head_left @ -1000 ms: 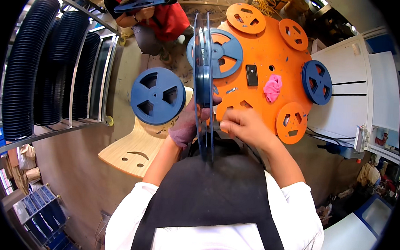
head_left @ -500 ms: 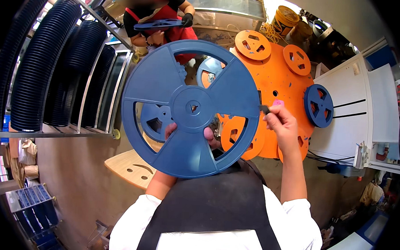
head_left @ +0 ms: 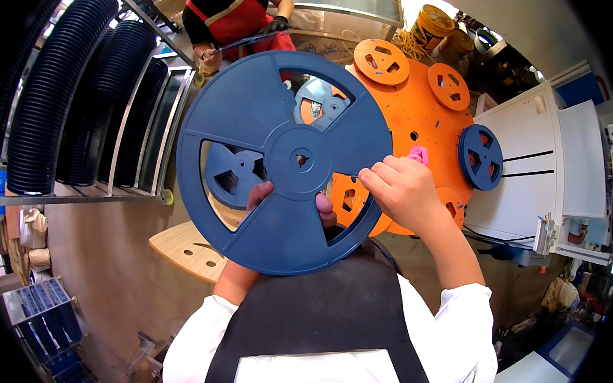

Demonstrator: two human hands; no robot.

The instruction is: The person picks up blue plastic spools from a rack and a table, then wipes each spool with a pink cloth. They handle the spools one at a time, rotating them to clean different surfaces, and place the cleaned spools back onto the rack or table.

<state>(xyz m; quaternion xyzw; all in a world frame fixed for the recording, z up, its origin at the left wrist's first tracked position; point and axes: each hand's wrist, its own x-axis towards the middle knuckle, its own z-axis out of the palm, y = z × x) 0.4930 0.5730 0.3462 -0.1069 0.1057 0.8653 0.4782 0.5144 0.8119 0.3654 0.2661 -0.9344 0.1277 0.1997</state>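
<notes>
A large blue plastic reel flange [head_left: 255,121], a disc with cut-out windows and a small centre hole, faces me in front of my apron. My left hand [head_left: 325,207] grips it from behind; its fingers and thumb show through the lower windows. At the disc's right edge, my right hand [head_left: 402,192] is closed, fingertips against the rim beside a window. Whatever it pinches is hidden by the fingers now. A small pink item [head_left: 418,154] shows just beyond that hand; I cannot tell whether they touch.
Behind the disc stands an orange round table [head_left: 426,121] bearing orange discs [head_left: 381,61] and a blue reel [head_left: 480,157]. A rack [head_left: 80,195] of stacked dark discs is at left. A wooden board [head_left: 188,248] sits below. Across, a person in a red apron [head_left: 238,28] handles a blue disc.
My right hand has moved left onto the disc's rim, and the small dark piece in its fingers is now hidden. The disc shifted slightly left. The other person's disc has tilted nearly edge-on.
</notes>
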